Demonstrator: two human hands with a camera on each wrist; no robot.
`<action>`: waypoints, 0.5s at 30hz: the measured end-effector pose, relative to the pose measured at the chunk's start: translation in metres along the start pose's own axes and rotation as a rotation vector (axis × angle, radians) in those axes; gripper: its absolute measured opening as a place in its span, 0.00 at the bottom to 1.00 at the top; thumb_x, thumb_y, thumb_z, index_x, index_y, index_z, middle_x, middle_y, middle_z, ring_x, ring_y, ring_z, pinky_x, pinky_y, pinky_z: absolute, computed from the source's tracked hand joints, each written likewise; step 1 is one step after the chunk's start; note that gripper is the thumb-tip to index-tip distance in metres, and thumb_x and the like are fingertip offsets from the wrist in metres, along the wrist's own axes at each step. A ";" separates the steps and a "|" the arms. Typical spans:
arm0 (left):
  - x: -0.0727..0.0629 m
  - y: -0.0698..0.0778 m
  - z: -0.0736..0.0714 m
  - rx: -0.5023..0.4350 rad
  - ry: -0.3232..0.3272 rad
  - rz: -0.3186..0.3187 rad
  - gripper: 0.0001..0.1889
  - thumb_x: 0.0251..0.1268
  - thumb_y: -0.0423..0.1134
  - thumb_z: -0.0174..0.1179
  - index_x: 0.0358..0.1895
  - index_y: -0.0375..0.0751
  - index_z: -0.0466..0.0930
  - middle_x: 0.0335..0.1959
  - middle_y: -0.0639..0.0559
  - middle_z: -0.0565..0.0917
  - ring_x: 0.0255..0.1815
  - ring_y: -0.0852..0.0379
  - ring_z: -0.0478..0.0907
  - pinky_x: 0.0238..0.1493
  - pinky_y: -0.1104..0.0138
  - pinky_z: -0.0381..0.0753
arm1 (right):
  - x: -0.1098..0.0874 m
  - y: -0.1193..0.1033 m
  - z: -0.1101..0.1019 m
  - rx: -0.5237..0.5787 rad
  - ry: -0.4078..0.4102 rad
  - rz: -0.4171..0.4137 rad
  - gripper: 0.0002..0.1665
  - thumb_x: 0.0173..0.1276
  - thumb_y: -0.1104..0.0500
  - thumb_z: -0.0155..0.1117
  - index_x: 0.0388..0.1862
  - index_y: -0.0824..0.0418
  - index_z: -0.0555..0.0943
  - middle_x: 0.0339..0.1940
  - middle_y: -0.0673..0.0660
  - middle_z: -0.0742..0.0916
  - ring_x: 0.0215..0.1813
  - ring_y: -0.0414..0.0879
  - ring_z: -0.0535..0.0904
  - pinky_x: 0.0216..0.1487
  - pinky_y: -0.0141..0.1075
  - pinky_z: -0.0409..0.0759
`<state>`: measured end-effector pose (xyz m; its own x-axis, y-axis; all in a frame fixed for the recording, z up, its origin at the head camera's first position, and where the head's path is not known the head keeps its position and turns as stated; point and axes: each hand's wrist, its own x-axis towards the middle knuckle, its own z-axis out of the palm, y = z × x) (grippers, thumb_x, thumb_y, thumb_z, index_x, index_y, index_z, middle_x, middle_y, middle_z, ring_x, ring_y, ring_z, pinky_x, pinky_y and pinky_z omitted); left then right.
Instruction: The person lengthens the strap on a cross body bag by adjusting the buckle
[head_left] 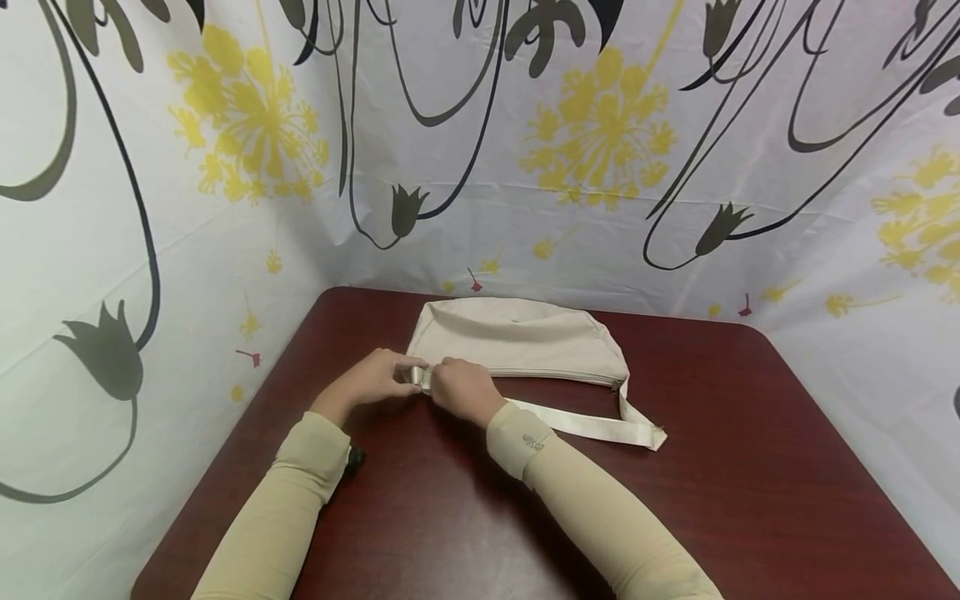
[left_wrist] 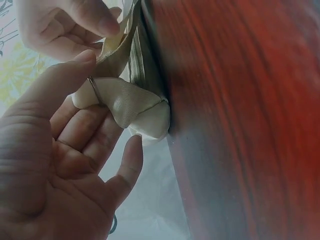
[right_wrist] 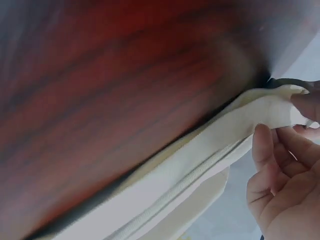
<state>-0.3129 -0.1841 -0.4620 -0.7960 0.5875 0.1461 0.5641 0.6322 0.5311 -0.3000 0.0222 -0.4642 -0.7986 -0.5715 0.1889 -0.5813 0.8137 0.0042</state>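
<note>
A cream shoulder bag [head_left: 517, 337] lies on the table with its zipper [head_left: 555, 375] toward me. Its cream strap [head_left: 600, 427] loops out in front on the right and runs back to the bag's left corner. At that corner my left hand [head_left: 369, 382] holds the strap end, thumb on one side and fingers behind it. A thin metal ring [left_wrist: 94, 90] shows there in the left wrist view. Just to the right, my right hand [head_left: 467, 390] pinches the strap between thumb and fingers. In the right wrist view the strap [right_wrist: 200, 142] stretches along beside the zipper.
The dark red table [head_left: 420, 517] has rounded back corners. Patterned white cloth [head_left: 480, 150] hangs behind it and along both sides. A small black object [head_left: 354, 461] shows beside the left sleeve.
</note>
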 end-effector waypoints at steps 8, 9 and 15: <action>-0.001 0.001 0.000 -0.021 0.005 -0.003 0.22 0.60 0.38 0.72 0.59 0.40 0.85 0.34 0.56 0.88 0.31 0.63 0.80 0.38 0.66 0.79 | 0.003 -0.001 -0.004 0.189 -0.011 -0.005 0.07 0.65 0.58 0.67 0.27 0.56 0.80 0.27 0.49 0.80 0.29 0.43 0.75 0.35 0.38 0.79; -0.001 0.001 0.000 -0.024 0.007 -0.001 0.22 0.59 0.38 0.72 0.59 0.40 0.85 0.34 0.56 0.88 0.31 0.64 0.80 0.37 0.67 0.79 | 0.003 -0.002 -0.004 0.198 -0.016 0.000 0.07 0.65 0.58 0.67 0.27 0.56 0.80 0.27 0.50 0.80 0.29 0.43 0.75 0.35 0.38 0.79; -0.001 -0.001 0.001 -0.040 0.017 0.010 0.22 0.59 0.38 0.72 0.58 0.40 0.85 0.33 0.56 0.88 0.31 0.65 0.81 0.37 0.67 0.79 | 0.004 -0.003 -0.003 0.121 -0.015 0.030 0.07 0.65 0.53 0.69 0.33 0.55 0.82 0.30 0.50 0.82 0.31 0.46 0.79 0.35 0.42 0.80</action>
<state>-0.3127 -0.1850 -0.4631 -0.7943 0.5845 0.1660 0.5631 0.6055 0.5624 -0.3009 0.0183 -0.4605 -0.8176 -0.5495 0.1720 -0.5711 0.8121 -0.1200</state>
